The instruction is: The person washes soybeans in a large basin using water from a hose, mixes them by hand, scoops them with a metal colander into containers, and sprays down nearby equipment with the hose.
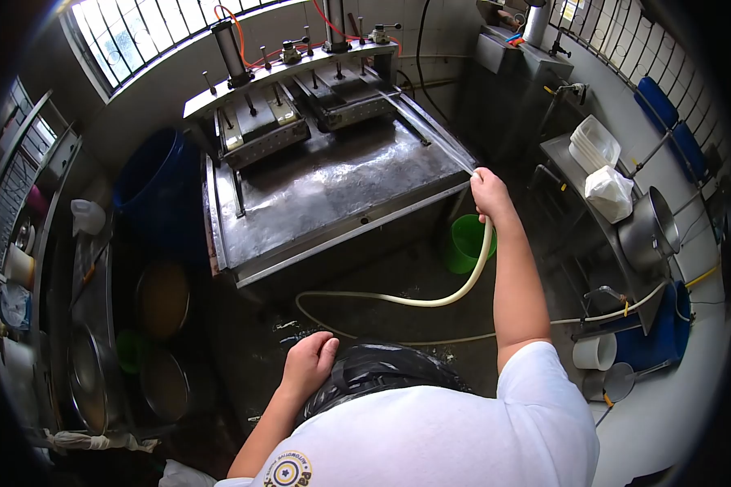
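My right hand (491, 196) is wrapped round the end of a cream-coloured hose (473, 280), to the right of a metal press table (325, 195). From the hose end a stream of water (434, 136) shoots up and left across the table's right side toward the press blocks (357, 109). The hose hangs from my fist, loops over the floor and runs off to the right. Beside my dark apron (382, 369), my left hand (310, 363) is held low with its fingers curled in; nothing shows in it.
Below the table's right corner stands a green bucket (465, 245). A blue barrel (158, 183) is at the left, near several round metal pots (164, 381). Along the right wall, a metal shelf (593, 203) carries white plastic containers (594, 142) and a steel pot (650, 230).
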A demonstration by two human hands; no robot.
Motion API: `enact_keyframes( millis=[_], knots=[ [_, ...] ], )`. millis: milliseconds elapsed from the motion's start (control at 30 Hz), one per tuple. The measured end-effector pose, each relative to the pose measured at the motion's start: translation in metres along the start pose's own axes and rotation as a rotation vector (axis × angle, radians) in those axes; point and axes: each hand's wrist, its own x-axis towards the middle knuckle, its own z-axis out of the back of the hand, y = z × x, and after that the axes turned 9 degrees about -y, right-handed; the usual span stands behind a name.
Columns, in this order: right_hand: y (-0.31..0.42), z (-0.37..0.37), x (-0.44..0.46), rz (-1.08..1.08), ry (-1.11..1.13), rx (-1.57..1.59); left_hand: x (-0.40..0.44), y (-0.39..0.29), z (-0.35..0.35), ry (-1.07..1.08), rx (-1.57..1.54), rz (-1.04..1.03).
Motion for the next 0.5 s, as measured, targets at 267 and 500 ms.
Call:
enact_keyframes(
  millis=[267,500],
  knots=[
    [0.026,-0.025,-0.025,0.039,0.146,-0.107,0.004,0.003,-0.004,0.018,-0.008,-0.031],
    [-0.012,-0.081,-0.060,0.007,0.130,0.075,0.005,0.003,-0.003,0.027,-0.003,0.012]
  ],
)
